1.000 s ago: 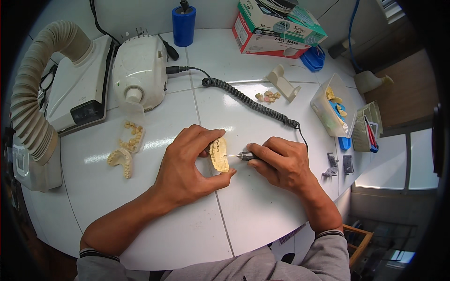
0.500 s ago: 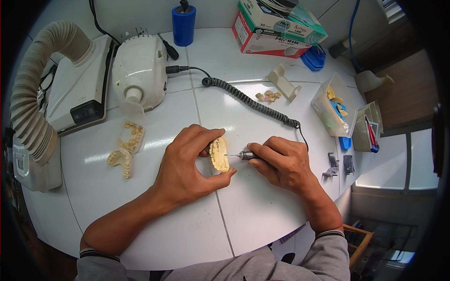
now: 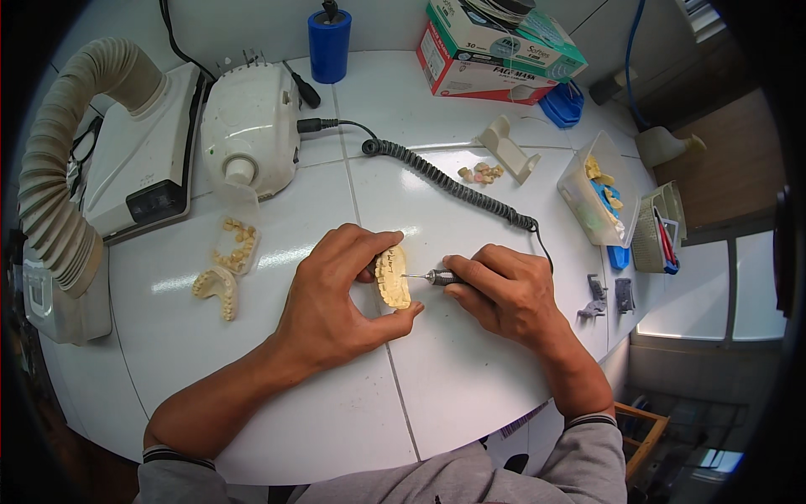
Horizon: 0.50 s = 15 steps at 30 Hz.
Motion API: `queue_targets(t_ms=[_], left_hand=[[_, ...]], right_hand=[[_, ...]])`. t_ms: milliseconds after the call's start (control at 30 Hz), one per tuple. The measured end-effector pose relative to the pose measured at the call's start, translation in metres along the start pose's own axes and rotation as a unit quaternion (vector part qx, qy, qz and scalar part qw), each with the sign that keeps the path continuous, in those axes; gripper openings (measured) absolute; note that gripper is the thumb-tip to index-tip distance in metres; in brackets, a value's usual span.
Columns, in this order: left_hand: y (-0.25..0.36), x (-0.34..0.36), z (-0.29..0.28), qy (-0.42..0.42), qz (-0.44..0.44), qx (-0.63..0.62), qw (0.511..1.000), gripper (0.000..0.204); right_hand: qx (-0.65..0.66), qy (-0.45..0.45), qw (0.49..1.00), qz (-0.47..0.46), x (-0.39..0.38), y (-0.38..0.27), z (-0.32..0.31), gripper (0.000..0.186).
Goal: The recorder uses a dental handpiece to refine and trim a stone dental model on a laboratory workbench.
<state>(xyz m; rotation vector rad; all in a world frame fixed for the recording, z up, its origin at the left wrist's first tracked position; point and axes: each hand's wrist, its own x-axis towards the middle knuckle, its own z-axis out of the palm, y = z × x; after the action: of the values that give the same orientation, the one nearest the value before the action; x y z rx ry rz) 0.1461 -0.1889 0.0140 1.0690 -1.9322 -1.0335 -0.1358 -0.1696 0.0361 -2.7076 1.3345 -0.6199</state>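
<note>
Between the thumb and fingers of my left hand (image 3: 336,286) is a yellow dental cast (image 3: 392,279), its row of teeth on the left side and dark handwriting on its face. My right hand (image 3: 504,290) grips a dental handpiece (image 3: 442,278), whose thin metal bur points left. The bur's tip is at the cast's right edge; whether it touches I cannot tell. From the handpiece a coiled black cord (image 3: 453,181) runs back to a white control box (image 3: 250,126). Left of my left hand lies a second dental cast (image 3: 217,291), horseshoe-shaped, by a clear box of loose teeth (image 3: 237,245).
A ribbed suction hose (image 3: 50,168) arches at far left beside a white machine (image 3: 138,160). Behind stand a blue cylinder (image 3: 328,46) and stacked cartons (image 3: 499,63). A cream handpiece stand (image 3: 510,149), small pieces (image 3: 481,173) and a plastic tub (image 3: 579,189) are at right.
The cast has turned very slightly in my left hand. The handpiece and both arms stay almost where they were.
</note>
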Motion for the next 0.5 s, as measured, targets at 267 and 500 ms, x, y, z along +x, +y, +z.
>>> queue_targets(t_ms=[267,500], left_hand=[[0.0000,0.0000,-0.0003,0.001,0.002,0.003,1.000,0.076],[0.0004,-0.0005,-0.0001,-0.003,-0.003,0.008,1.000,0.076]], right_hand=[[-0.012,-0.002,1.000,0.003,-0.0006,-0.0008,0.0019,0.029],[-0.004,-0.003,1.000,-0.001,-0.0008,-0.0001,-0.0005,0.028]])
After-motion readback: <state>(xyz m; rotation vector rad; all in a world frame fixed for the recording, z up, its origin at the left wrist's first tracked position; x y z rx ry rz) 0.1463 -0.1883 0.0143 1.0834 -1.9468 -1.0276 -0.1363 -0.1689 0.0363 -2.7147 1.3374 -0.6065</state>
